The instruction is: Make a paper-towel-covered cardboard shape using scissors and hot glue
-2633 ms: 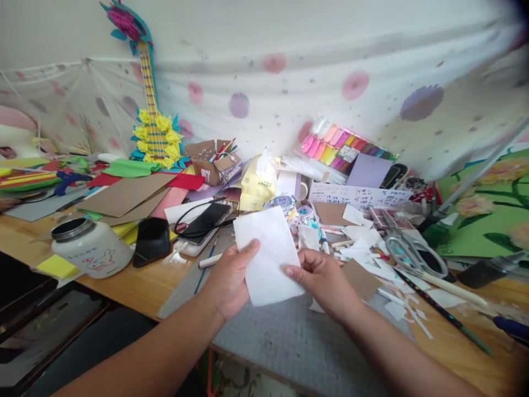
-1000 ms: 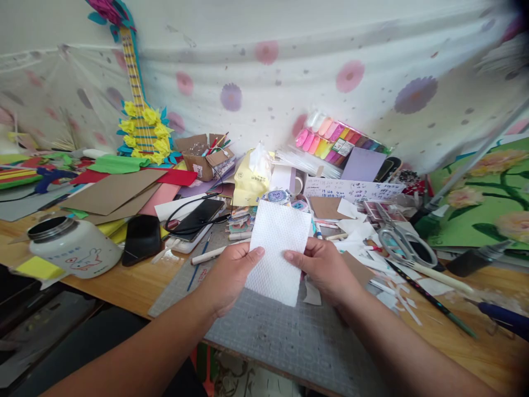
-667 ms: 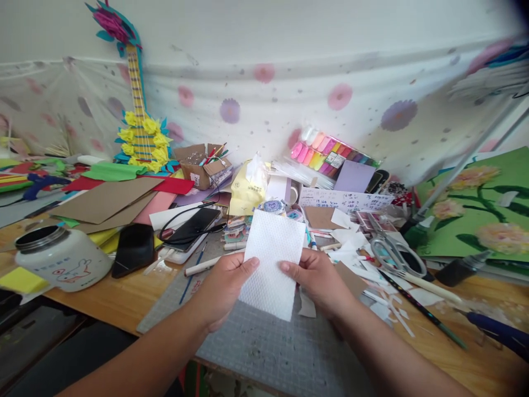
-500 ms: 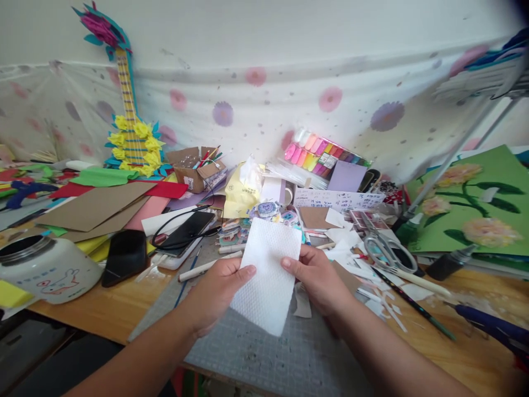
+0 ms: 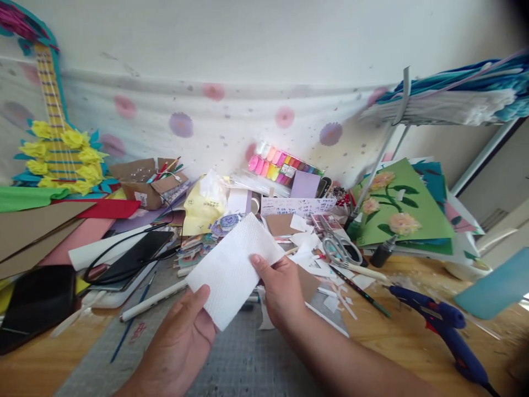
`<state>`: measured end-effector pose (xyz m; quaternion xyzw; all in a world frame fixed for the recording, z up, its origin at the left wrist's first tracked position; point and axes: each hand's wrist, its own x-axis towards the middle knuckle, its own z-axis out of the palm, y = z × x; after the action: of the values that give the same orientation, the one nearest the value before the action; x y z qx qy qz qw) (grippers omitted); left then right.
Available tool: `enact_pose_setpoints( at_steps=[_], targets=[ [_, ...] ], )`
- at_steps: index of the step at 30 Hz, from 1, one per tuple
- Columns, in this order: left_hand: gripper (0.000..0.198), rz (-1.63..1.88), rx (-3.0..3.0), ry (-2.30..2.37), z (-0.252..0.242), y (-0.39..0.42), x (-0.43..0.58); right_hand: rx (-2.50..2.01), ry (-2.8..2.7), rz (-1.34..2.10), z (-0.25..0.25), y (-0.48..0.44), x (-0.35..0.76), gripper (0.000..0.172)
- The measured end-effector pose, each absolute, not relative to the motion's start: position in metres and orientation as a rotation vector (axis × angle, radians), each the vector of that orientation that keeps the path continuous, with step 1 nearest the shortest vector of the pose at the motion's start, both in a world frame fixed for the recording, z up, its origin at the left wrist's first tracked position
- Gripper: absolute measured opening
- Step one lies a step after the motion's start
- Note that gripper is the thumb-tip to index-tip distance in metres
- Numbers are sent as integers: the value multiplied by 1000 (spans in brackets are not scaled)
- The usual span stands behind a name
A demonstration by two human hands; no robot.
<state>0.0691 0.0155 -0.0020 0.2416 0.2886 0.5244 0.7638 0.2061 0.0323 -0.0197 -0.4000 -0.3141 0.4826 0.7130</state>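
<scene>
A white paper towel (image 5: 237, 270) with a fine dimpled texture is held up above the grey cutting mat (image 5: 248, 364), tilted with one corner pointing away. My right hand (image 5: 281, 286) pinches its right side, thumb on top and fingers behind. At the lower left edge, my left hand (image 5: 185, 336) has its thumb on the towel and the other fingers underneath, partly hidden. Just left of that hand lie a white marker pen (image 5: 152, 300) and a thin blue paintbrush (image 5: 132, 317). Behind the towel is a pile of cut-out paper stickers (image 5: 227, 223).
Scissors (image 5: 339, 248), white paper scraps (image 5: 306, 242) and a dark pencil (image 5: 359, 292) lie to the right, with a blue glue gun (image 5: 442, 320) beyond. Phones (image 5: 136, 256), a cable and coloured sheets crowd the left. A clay set (image 5: 285, 165) leans at the back.
The paper towel has turned clockwise in my hands. My left hand has dropped lower and nearer, its palm more turned up. The view has swung to the right.
</scene>
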Motion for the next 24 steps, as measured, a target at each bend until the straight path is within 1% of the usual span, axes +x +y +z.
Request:
enact_pose_setpoints(
  at_steps=[5, 9, 13, 15, 18, 21, 23, 24],
  targets=[
    [47, 1160, 620, 821, 3, 17, 71, -897, -705, 1104, -24, 29, 200, 21],
    [41, 1182, 709, 870, 7, 19, 70, -933, -776, 1124, -26, 27, 200, 26],
    [41, 1186, 831, 903, 4, 27, 58, -1018, -895, 1020, -18, 30, 210, 25],
    [43, 1204, 877, 927, 4, 31, 49, -1095, -981, 944, -8, 32, 224, 25],
    [53, 1238, 877, 983, 10, 35, 40, -1293, -1106, 790, 6, 31, 267, 23],
    [61, 1269, 847, 1004, 19, 35, 35, -1633, -1138, 522, 9, 24, 332, 14],
    [63, 1282, 844, 983, 22, 34, 35, -1888, -1129, 379, 2, 20, 374, 12],
    [61, 1279, 845, 963, 23, 34, 35, -2000, -1133, 339, -3, 20, 390, 14]
  ],
)
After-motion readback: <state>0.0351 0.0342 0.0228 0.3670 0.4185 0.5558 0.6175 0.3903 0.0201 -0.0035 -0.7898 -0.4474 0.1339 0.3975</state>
